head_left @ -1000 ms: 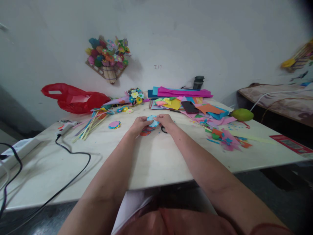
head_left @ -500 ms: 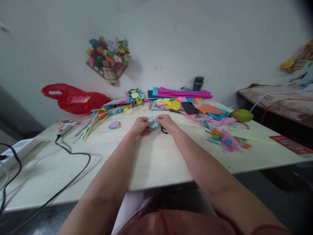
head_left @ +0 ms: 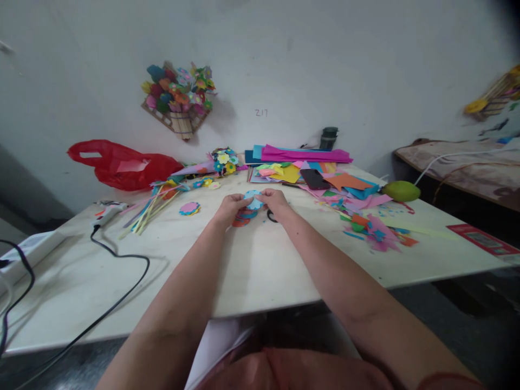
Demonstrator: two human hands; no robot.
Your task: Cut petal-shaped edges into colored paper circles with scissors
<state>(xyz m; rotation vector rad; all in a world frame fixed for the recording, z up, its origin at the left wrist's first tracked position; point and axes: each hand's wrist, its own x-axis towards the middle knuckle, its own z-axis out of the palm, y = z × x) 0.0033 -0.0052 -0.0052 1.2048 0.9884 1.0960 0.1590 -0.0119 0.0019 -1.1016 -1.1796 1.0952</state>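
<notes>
Between my two hands is a light blue flower-shaped paper cutout (head_left: 253,200) with a scalloped edge. My left hand (head_left: 232,208) pinches its left side, and my right hand (head_left: 275,200) pinches its right side. Just below it on the table lie orange and blue paper cutouts (head_left: 241,221), partly hidden by my left hand. A black scissors handle (head_left: 272,216) shows beside my right wrist; the rest of the scissors is covered. To the left sits a small stack of scalloped cutouts (head_left: 190,208) with a pink one on top.
A red plastic bag (head_left: 122,170), paper strips (head_left: 148,208) and a paper-flower bouquet (head_left: 225,161) occupy the back left. Coloured sheets (head_left: 304,154), a phone (head_left: 314,179), paper scraps (head_left: 379,233) and a green oval object (head_left: 402,190) are on the right. A black cable (head_left: 122,253) crosses the left side.
The light blue cutout has turned slightly and now faces me more fully between my fingers. More of the blue and orange cutouts beneath it shows. Both hands stay in nearly the same place.
</notes>
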